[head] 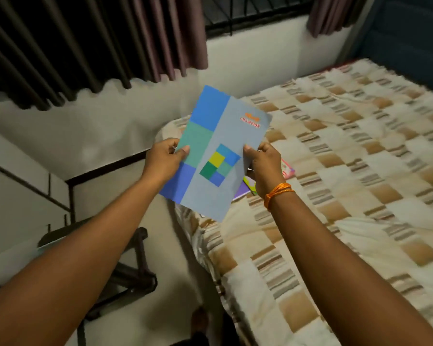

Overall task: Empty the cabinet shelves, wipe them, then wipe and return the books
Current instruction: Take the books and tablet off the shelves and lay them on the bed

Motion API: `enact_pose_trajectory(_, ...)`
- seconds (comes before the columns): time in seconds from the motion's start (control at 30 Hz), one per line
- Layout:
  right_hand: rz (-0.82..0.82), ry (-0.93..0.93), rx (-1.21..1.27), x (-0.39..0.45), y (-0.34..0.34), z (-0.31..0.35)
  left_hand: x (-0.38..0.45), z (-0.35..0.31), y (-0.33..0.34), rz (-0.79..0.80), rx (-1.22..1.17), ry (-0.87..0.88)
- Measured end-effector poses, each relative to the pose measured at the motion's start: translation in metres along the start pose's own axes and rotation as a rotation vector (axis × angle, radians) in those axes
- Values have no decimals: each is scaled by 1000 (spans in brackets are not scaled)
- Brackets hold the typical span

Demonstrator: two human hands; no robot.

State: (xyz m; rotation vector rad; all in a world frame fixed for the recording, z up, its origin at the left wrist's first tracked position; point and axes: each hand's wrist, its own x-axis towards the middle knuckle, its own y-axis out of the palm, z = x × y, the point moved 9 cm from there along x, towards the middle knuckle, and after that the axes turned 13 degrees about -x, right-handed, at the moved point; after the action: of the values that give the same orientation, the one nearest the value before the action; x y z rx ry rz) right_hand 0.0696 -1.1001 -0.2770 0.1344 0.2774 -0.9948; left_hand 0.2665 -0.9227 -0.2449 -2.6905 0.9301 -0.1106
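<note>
Book [218, 156] (a thin blue-grey notebook with coloured squares and "CHAMPION" printed in red near its top corner) is held in the air over the near corner of the bed [335, 151], tilted, its cover facing the camera. The left hand [164, 162] pinches its left edge, thumb on the cover and fingers curled behind; the right hand [266, 166] pinches the right edge the same way, with an orange thread [278, 192] tied round that wrist. Under the book, partly hidden by it and by the right hand, a few more books [286, 171] lie on the quilt; only a pink corner, a green strip and a purple edge show, so how many there are cannot be told. No cloth is visible in either hand, and the cabinet is out of view. Judging by this, the step in hand is either emptying, with the book about to join the pile, or picking one up for its wipe; the frame does not settle which. If it is going down, the next move calls for lowering it flat onto the pile and letting go with both hands; if it is to be wiped, one hand must free itself and find a cloth while the other keeps its pinch. A dark folding chair [125, 265] stands on the floor to the left of the bed.
</note>
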Motion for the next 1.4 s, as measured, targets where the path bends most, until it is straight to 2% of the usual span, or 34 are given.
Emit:
enact_pose_trajectory(0.13, 26, 198, -44, 21, -40, -77, 28, 41, 63, 163, 136, 2)
enact_pose_trajectory(0.27, -40, 332, -41, 40, -64, -151, 51, 103, 116, 287, 229, -46)
enact_pose_trajectory(0.57, -67, 587, -109, 81, -75, -330, 78, 271, 198, 438, 347, -140)
enact_pose_trajectory(0.73, -98, 680, -73, 112, -70, -415, 100, 354, 228, 424, 362, -202)
enact_pose_trajectory(0.93, -159, 721, -73, 148, -77, -477, 118, 420, 265, 458, 430, -201)
enact_pose_trajectory(1.07, -218, 763, -112, 159, -81, -496, 121, 440, 275, 410, 493, -172)
enact_pose_trajectory(1.23, -331, 786, -250, 158, -89, -494, 110, 431, 278, 360, 670, -79)
enact_pose_trajectory(1.33, -333, 741, -455, 158, -95, -476, 109, 425, 281, 411, 747, -60)
enact_pose_trajectory(1.4, -314, 745, -444, 155, -92, -463, 110, 420, 282, 445, 730, -76)
